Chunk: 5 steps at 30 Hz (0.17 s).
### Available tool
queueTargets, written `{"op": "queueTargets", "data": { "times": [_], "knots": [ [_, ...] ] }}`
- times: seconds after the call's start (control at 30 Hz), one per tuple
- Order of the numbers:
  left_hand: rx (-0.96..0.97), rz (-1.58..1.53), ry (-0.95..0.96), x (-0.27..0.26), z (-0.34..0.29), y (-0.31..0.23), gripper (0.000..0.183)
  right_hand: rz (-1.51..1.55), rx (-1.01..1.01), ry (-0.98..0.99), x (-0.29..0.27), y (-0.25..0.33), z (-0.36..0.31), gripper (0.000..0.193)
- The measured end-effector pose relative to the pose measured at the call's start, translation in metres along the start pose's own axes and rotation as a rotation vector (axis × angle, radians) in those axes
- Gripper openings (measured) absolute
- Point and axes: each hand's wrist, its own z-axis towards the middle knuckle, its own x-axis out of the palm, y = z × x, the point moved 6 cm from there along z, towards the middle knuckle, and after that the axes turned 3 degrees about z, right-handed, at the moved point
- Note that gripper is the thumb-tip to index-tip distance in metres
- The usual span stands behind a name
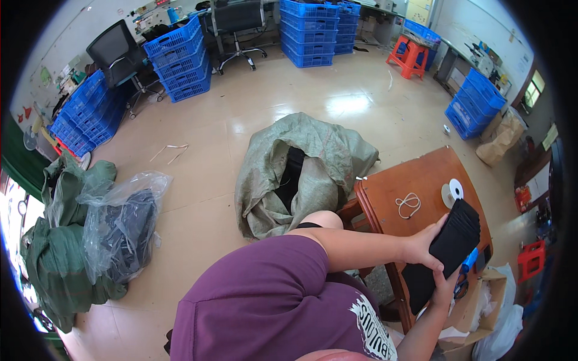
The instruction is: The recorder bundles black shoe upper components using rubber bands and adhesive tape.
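A thick stack of black fabric pieces (453,236), its layered edges fanned at the far end, is held over the right side of a brown wooden table. My left hand (423,245) grips its left side, with the thumb lying across the top. Lower down, my right hand (444,287) closes round the near part of the stack. Close by on the tabletop (385,186) are a white spool (456,188) and a looped pale cord (409,206). A blue object (470,260), partly hidden by the stack, lies beside my right hand, near a pair of scissors (462,287).
An opened woven sack (301,129) with black cloth inside stands left of the table. Clear and green bags (117,234) fill the far left. Stacked blue crates (310,33), office chairs (114,54) and a red stool (409,57) line the back. A cardboard box (490,301) sits at right.
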Motion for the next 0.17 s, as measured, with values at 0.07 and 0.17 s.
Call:
{"op": "queueTargets", "data": {
  "times": [0.07, 0.17],
  "knots": [
    [0.189, 0.006, 0.035, 0.005, 0.003, -0.005, 0.134, -0.122, -0.015, 0.048, -0.002, 0.012, 0.000, 0.106],
    [0.167, -0.135, 0.150, 0.040, 0.003, -0.003, 0.126, -0.213, 0.000, 0.040, 0.004, 0.028, 0.005, 0.116]
  ]
}}
